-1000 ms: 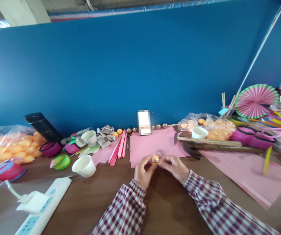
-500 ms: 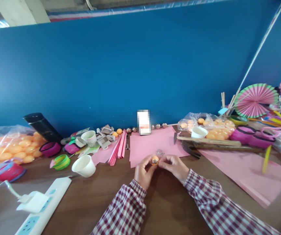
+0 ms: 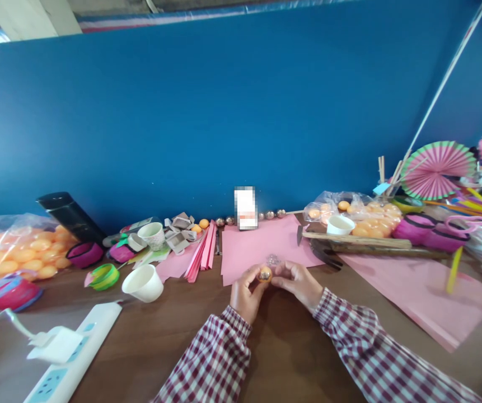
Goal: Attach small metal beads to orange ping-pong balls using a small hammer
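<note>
An orange ball, partly covered with small silvery pieces, is held between the thumb and fingers of my left hand. Close against its right side is my right hand, thumb and fingers pinched together; whatever they hold is too small to make out. Just beyond the fingers, a little pile of shiny silver bits lies on a pink sheet. Several silver-covered balls stand in a row along the blue wall, on both sides of a blurred white object.
Left are a power strip, a white cup, a bag of orange balls and a black cylinder. Right are a hammer, a second cup, another pink sheet and a paper fan.
The view has shifted very slightly. Both hands keep nearly the same pose around the ball, with the right fingers still beside it.
</note>
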### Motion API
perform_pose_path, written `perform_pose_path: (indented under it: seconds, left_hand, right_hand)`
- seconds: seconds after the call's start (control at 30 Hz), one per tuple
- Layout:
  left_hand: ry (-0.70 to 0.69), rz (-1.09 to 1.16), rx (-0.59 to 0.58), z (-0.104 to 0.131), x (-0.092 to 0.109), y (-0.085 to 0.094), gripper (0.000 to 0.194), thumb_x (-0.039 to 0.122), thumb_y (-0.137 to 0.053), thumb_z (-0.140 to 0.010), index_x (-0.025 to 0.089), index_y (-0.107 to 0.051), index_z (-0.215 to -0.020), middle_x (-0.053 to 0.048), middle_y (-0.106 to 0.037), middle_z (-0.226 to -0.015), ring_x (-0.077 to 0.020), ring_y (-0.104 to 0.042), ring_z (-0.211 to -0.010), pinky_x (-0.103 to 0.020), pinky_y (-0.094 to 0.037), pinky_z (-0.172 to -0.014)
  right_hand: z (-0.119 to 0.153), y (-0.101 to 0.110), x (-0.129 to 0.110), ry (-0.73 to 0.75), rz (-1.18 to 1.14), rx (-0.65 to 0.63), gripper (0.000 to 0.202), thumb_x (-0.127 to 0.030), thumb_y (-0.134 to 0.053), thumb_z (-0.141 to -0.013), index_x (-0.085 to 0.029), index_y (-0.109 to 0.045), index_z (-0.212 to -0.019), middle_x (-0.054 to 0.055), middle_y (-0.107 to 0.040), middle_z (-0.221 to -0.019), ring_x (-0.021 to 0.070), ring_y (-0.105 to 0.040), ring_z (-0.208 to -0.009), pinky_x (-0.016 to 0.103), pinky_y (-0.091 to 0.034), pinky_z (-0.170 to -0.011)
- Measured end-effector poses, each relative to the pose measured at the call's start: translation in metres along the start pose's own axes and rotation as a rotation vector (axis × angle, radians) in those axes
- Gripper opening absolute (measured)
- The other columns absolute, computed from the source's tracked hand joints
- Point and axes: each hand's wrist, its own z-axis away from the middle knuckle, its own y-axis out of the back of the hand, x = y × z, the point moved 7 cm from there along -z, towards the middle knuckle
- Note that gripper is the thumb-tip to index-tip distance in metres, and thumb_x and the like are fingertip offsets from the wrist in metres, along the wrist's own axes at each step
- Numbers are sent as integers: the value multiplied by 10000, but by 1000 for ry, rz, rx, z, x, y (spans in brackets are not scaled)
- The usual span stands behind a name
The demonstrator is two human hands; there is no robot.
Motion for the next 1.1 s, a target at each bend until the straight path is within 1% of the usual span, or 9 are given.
perform_pose_path:
  seconds: [0.2, 0.3, 0.47, 0.67, 0.8, 0.9, 1.1]
  left_hand:
    - [-25, -42, -17, 0, 5, -1, 285, 181, -505, -738, 166, -571, -1015, -55, -611, -999, -185, -541, -950, -345, -406, -873]
    - [-31, -51, -19, 0, 7, -1, 284, 187, -501, -740, 168, -572, -1014, -51, -611, -1000, -185, -540, -952, -346, -401, -880]
    - [-25, -58, -16, 1, 5, -1, 307, 175, -500, -737, 172, -561, -1037, -47, -610, -1012, -183, -535, -965, -347, -394, -891]
    - [-33, -84, -9, 2, 2, -1, 316, 164, -522, -713, 176, -572, -1025, -44, -607, -1032, -192, -527, -992, -365, -381, -909]
    - [22, -39, 13, 0, -8, 2, 365, 175, -546, -700, 167, -546, -1065, -54, -613, -1031, -195, -542, -977, -374, -399, -894]
    - [71, 22, 22, -1, -15, 3, 395, 196, -561, -695, 152, -528, -1086, -71, -605, -1047, -197, -546, -975, -377, -407, -889]
    - [127, 152, 9, 0, -18, 0, 452, 221, -590, -678, 115, -496, -1108, -103, -592, -1065, -194, -554, -965, -359, -430, -873]
  right_hand:
    - [1, 0, -4, -4, 19, 13, 316, -328, -705, -508, -171, -444, -594, -48, -535, -604, 82, -501, -564, 228, -395, -566]
    - [1, 0, -3, 9, 18, 4, 318, -338, -703, -506, -169, -446, -588, -46, -532, -609, 79, -493, -559, 225, -389, -559]
    - [0, 0, 0, 16, 28, 19, 326, -349, -704, -503, -171, -440, -572, -52, -523, -588, 83, -495, -560, 230, -394, -569]
    - [-1, 0, -1, 46, 24, 42, 341, -384, -694, -508, -168, -441, -580, -26, -564, -653, 107, -539, -635, 254, -427, -632]
    - [-2, 1, -2, 60, 57, 64, 308, -388, -677, -540, -165, -492, -646, -15, -590, -671, 113, -552, -637, 262, -435, -636]
    - [-2, 0, -3, 74, 38, 52, 302, -399, -670, -552, -169, -517, -674, -3, -614, -709, 126, -567, -674, 278, -442, -672]
    - [-1, -1, -6, 89, 22, 54, 308, -400, -681, -539, -169, -524, -670, 3, -618, -718, 135, -571, -692, 289, -446, -692]
